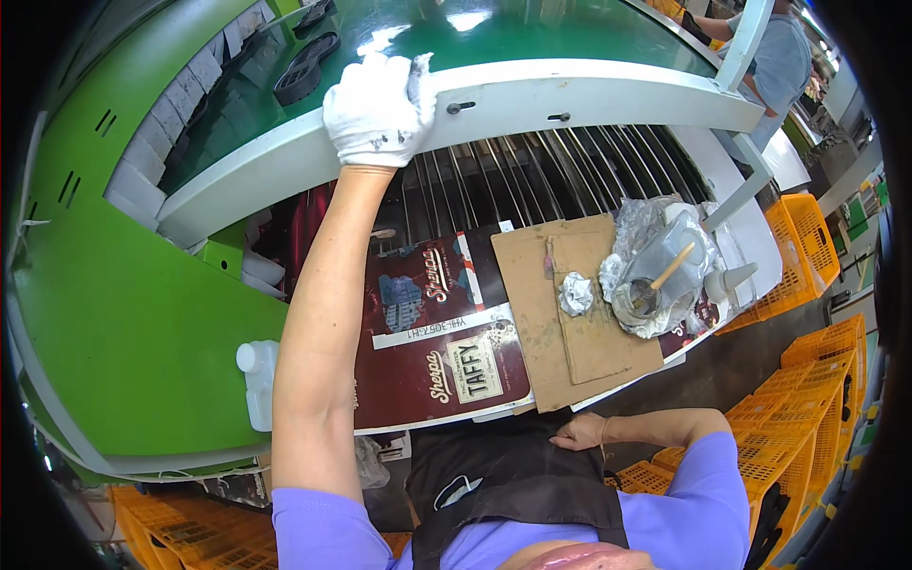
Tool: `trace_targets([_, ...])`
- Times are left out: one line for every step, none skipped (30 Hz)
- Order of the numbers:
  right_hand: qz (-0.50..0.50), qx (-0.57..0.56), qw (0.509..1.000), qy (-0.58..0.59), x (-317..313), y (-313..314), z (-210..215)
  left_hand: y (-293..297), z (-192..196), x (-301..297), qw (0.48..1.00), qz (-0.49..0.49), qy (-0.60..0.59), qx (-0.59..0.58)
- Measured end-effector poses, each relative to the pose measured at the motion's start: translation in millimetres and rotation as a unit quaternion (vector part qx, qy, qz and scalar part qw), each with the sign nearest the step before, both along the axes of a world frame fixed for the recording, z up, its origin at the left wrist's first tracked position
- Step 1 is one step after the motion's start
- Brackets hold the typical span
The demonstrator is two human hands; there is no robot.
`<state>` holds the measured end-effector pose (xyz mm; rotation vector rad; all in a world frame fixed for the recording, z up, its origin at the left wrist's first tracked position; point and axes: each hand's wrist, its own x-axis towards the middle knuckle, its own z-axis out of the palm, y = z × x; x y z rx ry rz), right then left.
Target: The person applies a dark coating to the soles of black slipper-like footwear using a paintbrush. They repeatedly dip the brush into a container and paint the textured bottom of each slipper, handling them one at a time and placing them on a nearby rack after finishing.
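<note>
My left hand, in a white glove with dark stains, is at the pale metal rail along the green conveyor belt. Its fingers curl over the top of the rail. Just beyond it, a black shoe sole lies on the belt, with another dark sole farther off. My bare right hand is low against my black apron, fingers curled in, with nothing visible in them.
Below the rail, metal rollers border a dark red printed board. Cardboard carries crumpled foil and a plastic-wrapped container with a brush handle. A white bottle stands left. Orange crates and another person are rightward.
</note>
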<state>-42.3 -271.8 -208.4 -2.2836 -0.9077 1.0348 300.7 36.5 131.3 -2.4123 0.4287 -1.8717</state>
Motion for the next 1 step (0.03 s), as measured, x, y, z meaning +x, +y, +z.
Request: trace_targets([0.004,0.003,1.0,-0.002,-0.2,-2.1,-6.8,-0.3,-0.1,1.3,1.0,-0.005,-0.006,-0.001])
